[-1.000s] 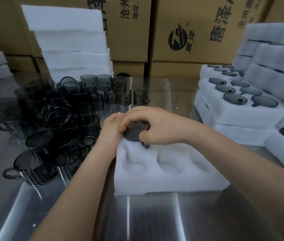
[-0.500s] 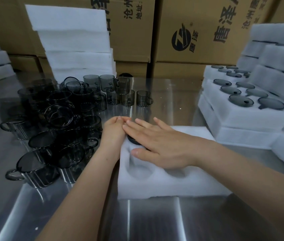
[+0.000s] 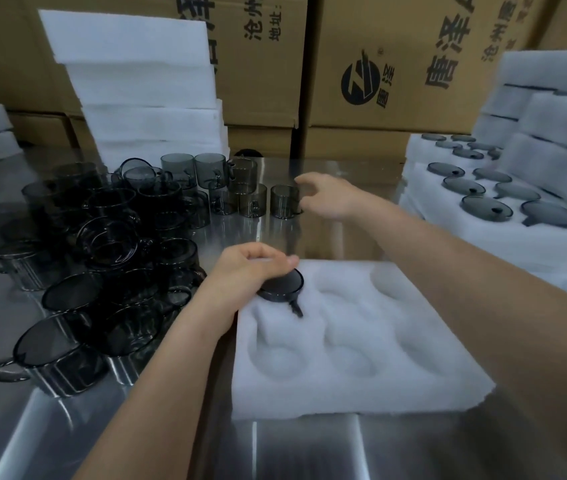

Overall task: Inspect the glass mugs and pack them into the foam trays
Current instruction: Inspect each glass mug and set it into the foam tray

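Observation:
A white foam tray with several round pockets lies on the steel table in front of me. One smoky glass mug sits upside down in its far left pocket, handle toward me. My left hand rests on that mug's left rim with curled fingers. My right hand is stretched out over the table, its fingers spread beside a lone upright mug without closing on it. A large heap of the same mugs fills the table's left side.
Filled foam trays with mugs are stacked at the right. A tall stack of blank foam sheets stands at the back left, with cardboard boxes behind. Bare steel table shows near me.
My right hand pressed the mug down into the pocket with a flat palm, then lifted off and reached far forward to the lone mug. My left hand stayed by the seated mug.

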The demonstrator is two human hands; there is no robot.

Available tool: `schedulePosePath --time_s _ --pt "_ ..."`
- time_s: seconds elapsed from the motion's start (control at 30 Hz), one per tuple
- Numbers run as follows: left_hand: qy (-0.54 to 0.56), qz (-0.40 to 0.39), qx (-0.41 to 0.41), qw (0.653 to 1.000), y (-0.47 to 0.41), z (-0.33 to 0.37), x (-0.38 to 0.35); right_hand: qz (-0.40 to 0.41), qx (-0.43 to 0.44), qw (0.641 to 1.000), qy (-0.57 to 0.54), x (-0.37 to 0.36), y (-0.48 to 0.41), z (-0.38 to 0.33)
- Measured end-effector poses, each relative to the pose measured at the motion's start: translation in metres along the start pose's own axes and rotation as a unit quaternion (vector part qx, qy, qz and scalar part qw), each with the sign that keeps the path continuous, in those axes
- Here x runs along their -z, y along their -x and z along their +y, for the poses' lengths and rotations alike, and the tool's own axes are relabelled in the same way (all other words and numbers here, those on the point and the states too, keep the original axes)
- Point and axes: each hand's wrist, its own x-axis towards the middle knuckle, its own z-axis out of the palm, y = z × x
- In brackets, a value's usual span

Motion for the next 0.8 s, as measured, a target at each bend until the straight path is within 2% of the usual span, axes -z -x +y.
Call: schedulePosePath --time_s 0.2,0.43,0.53,0.63,0.73,0.8 --pt "0.011 -0.008 -0.002 1.000 -0.001 0.003 0.003 -0.044 -0.055 0.998 -0.008 -0.023 -0.047 0.010" --pt "-0.012 -0.029 -0.015 0.999 -0.005 0.004 0.005 0.068 -0.028 0.995 0.061 -0.032 -0.047 0.019" --pt "-0.026 -0.047 -0.010 0.999 -0.005 0.005 0.008 0.079 -0.014 0.995 0.059 -0.026 -0.038 0.023" --pt "-0.050 -0.058 -0.013 0.997 -0.003 0.005 0.012 0.092 0.002 0.996 0.007 -0.020 -0.021 0.030" --pt "-0.066 -0.057 -0.023 0.996 0.001 0.009 0.015 0.107 -0.009 0.987 -0.121 -0.013 0.005 0.032" --pt "-0.107 -0.028 -0.061 0.992 0.003 0.013 0.013 0.120 -0.022 0.968 -0.220 -0.007 0.025 0.030"
